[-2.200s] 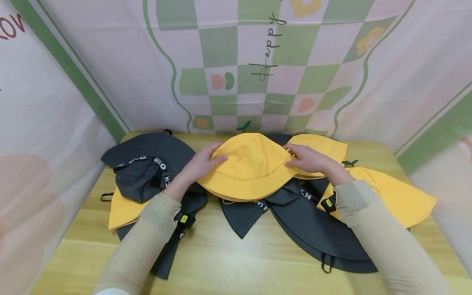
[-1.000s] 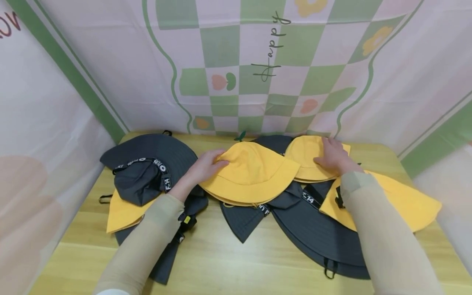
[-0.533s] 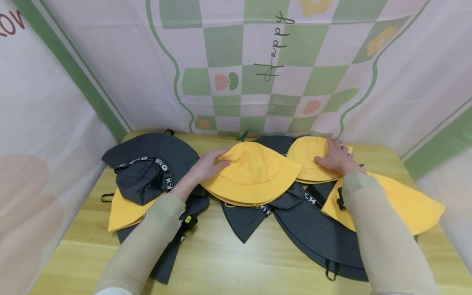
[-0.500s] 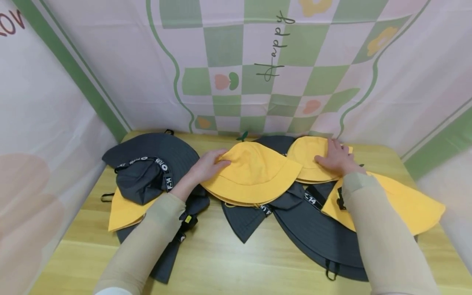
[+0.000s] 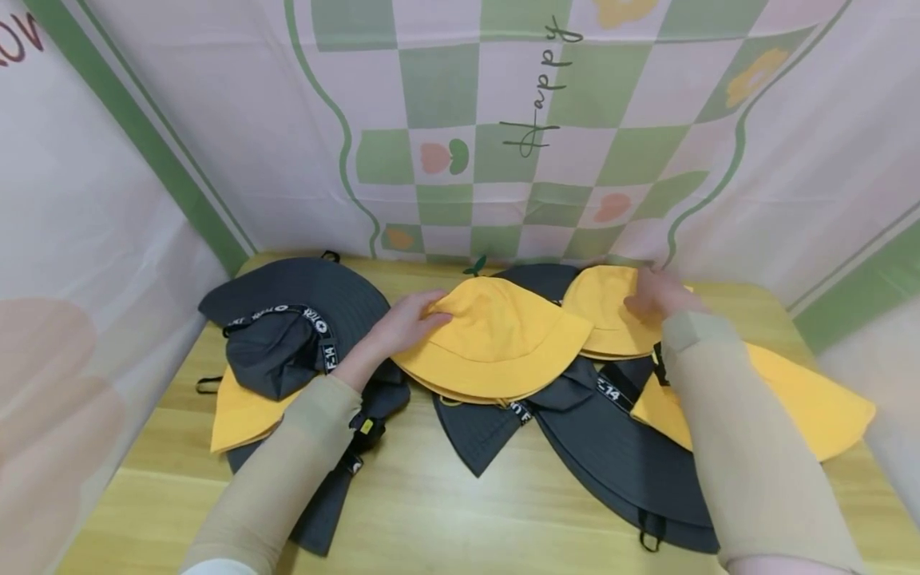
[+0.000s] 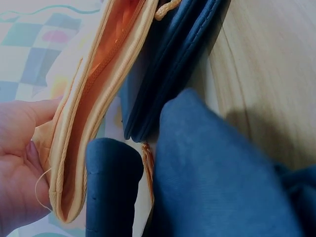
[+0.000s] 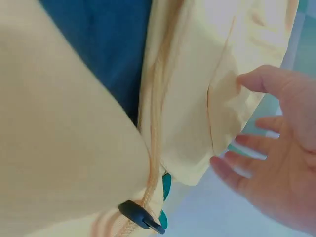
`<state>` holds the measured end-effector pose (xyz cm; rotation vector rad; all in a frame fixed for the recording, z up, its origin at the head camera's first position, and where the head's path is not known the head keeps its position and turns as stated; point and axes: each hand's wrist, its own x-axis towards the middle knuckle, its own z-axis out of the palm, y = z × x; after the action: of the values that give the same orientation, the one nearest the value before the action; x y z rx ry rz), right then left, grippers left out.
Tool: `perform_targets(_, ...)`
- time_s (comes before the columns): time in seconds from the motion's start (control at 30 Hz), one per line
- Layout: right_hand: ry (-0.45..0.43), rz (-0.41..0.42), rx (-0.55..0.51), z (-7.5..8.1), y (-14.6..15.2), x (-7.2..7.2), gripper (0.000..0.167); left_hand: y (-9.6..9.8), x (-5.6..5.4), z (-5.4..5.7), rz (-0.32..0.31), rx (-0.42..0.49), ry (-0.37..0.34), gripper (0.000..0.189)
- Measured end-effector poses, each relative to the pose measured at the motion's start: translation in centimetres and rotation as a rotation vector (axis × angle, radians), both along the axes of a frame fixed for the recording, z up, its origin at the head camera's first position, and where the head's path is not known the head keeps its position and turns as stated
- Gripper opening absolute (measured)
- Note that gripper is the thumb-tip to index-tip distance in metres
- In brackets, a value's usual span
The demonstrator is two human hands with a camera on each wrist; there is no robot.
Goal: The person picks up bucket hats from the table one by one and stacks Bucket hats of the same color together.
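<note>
My left hand [image 5: 413, 322] pinches the left edge of a folded yellow bucket hat [image 5: 496, 339] with a green sprout on top, in the middle of the table. In the left wrist view, that hand [image 6: 22, 158] is at the folded end of the yellow brim [image 6: 69, 192]. At the back right, my right hand [image 5: 657, 294] is over another yellow bucket hat [image 5: 604, 307]. The right wrist view has this hand [image 7: 281, 143] with spread fingers, thumb tip and fingertips at the crown of the yellow hat [image 7: 197, 108]. Dark wide-brimmed hats [image 5: 618, 447] lie under the yellow ones.
On the left, a dark hat with a lettered band [image 5: 295, 319] overlaps a yellow hat [image 5: 240, 411]. A further yellow hat [image 5: 805, 399] lies at the right, partly behind the right sleeve [image 5: 740, 431]. Printed cloth [image 5: 503, 160] hangs behind the wooden table [image 5: 460, 527].
The right hand has let go of the middle yellow hat and moved right to the back-right yellow hat, its fingers shifting there lately. The left hand stays on the middle hat, now slightly lower.
</note>
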<state>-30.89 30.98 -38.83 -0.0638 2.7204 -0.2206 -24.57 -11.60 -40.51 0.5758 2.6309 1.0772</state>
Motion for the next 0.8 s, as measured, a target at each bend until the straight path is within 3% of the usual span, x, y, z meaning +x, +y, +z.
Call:
perform_targets(0.23, 0.021, 0.063, -0.033, -0.8, 0.6, -1.2, 0.067, 0.2, -0.2, 0.0, 0.010, -0.011, -0.032, 0.053)
perform_targets(0.43, 0.057, 0.049, -0.013, -0.8, 0.6, -1.3, 0.062, 0.3, -0.3, 0.0, 0.003, -0.009, -0.016, 0.053)
perform_targets(0.57, 0.089, 0.086, 0.008, -0.8, 0.8, -1.1, 0.060, 0.3, -0.3, 0.0, 0.002, 0.001, -0.006, 0.053)
perform_targets(0.8, 0.034, 0.086, 0.036, -1.3, 1.0, -0.8, 0.070, 0.3, -0.1, 0.1, 0.006, -0.001, 0.005, 0.051)
